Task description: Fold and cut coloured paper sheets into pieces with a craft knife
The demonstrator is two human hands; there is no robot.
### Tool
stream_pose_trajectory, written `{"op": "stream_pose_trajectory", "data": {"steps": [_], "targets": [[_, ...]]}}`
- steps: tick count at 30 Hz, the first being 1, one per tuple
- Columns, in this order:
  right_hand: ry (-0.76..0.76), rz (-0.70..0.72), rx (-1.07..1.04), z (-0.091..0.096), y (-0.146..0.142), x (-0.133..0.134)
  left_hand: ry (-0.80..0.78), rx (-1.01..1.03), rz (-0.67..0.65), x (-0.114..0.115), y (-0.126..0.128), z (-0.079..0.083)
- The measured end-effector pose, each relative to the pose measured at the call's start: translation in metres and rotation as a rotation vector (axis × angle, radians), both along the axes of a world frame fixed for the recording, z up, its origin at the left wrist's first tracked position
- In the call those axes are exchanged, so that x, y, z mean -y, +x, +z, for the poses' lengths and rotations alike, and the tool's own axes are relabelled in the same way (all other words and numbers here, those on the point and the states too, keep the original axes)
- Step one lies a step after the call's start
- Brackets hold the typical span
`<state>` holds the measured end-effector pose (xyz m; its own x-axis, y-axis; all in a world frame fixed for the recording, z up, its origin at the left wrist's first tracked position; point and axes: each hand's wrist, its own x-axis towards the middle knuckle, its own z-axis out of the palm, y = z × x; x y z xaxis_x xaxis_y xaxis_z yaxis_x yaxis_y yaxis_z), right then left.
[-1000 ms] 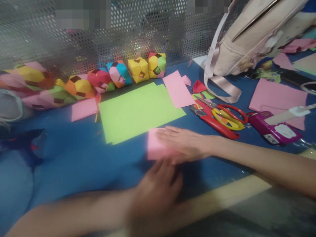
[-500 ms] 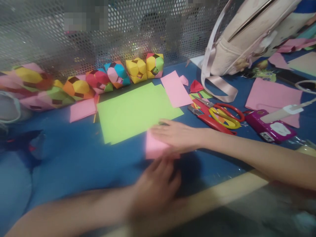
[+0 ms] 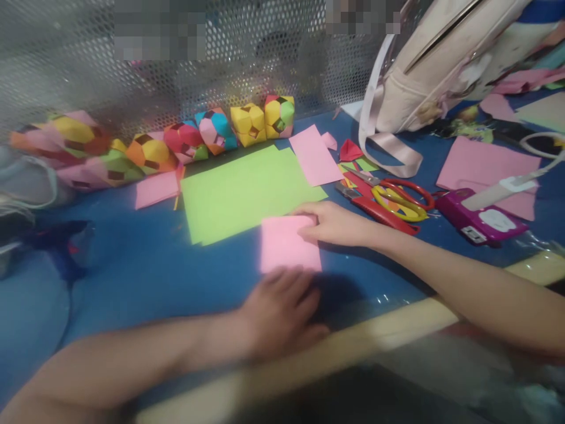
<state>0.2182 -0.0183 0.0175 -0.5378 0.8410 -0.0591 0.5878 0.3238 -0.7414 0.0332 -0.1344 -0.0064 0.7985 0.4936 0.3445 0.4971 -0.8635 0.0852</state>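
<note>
A square of pink paper (image 3: 285,247) lies on the blue tabletop just in front of me. Its upper right edge sits between the thumb and fingers of my right hand (image 3: 335,222), which pinches it from the side. My left hand (image 3: 282,312) rests palm down at the near edge, fingers stretched and touching the paper, thumb apart. Beyond the square are overlapping sheets of light green paper (image 3: 238,191), with another pink sheet (image 3: 314,156) on their right corner.
Folded multicoloured paper balls (image 3: 198,138) line the metal mesh (image 3: 247,65). To the right are scissors (image 3: 401,203), a red-handled cutter (image 3: 379,215), a purple power adapter (image 3: 481,218) and a pale bag (image 3: 410,88). A dark glue gun (image 3: 66,247) stands left.
My right hand has gone from lying flat across the pink paper to pinching its right edge. More of the square shows. My left hand stays at the near edge.
</note>
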Motion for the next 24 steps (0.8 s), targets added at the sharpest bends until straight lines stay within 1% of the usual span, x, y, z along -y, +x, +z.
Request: {"op": "stream_pose_trajectory", "data": {"steps": [3,5,7,9,10,11,12,13,15,16,17,18,20,22,24], "targets": [[-0.085,-0.107,-0.184,-0.006,0.000,0.000,-0.058,-0.003,0.009,-0.002,0.000,0.004],[-0.131,-0.135,-0.295,-0.010,0.001,0.000,-0.087,0.041,0.048,-0.008,-0.004,0.004],[-0.148,-0.135,-0.378,-0.012,0.002,0.000,-0.072,0.187,0.168,-0.021,-0.010,0.000],[-0.130,-0.125,-0.419,-0.014,0.004,-0.001,-0.080,0.436,0.356,-0.040,-0.018,-0.005],[-0.112,-0.122,-0.436,-0.014,0.005,-0.001,-0.138,0.573,0.440,-0.049,-0.021,-0.007],[-0.092,-0.117,-0.456,-0.014,0.006,-0.001,-0.254,0.699,0.515,-0.059,-0.024,-0.008],[-0.070,-0.111,-0.482,-0.013,0.007,-0.001,-0.432,0.822,0.543,-0.067,-0.026,-0.008],[-0.048,-0.104,-0.508,-0.013,0.008,-0.001,-0.615,0.945,0.533,-0.074,-0.027,-0.008],[0.007,-0.091,-0.544,-0.014,0.009,-0.001,-0.959,1.077,0.463,-0.081,-0.025,-0.007],[0.037,-0.089,-0.549,-0.014,0.009,-0.001,-1.071,1.107,0.416,-0.081,-0.024,-0.006],[0.065,-0.093,-0.550,-0.015,0.009,-0.001,-1.138,1.115,0.371,-0.081,-0.022,-0.005],[0.086,-0.100,-0.551,-0.016,0.010,-0.001,-1.158,1.112,0.332,-0.080,-0.020,-0.004],[0.100,-0.114,-0.564,-0.017,0.010,-0.002,-1.132,1.092,0.275,-0.078,-0.016,-0.003],[0.092,-0.113,-0.578,-0.018,0.010,-0.003,-1.102,1.083,0.248,-0.078,-0.015,-0.003],[0.072,-0.093,-0.572,-0.019,0.009,-0.002,-1.102,1.116,0.236,-0.079,-0.016,-0.004]]}}
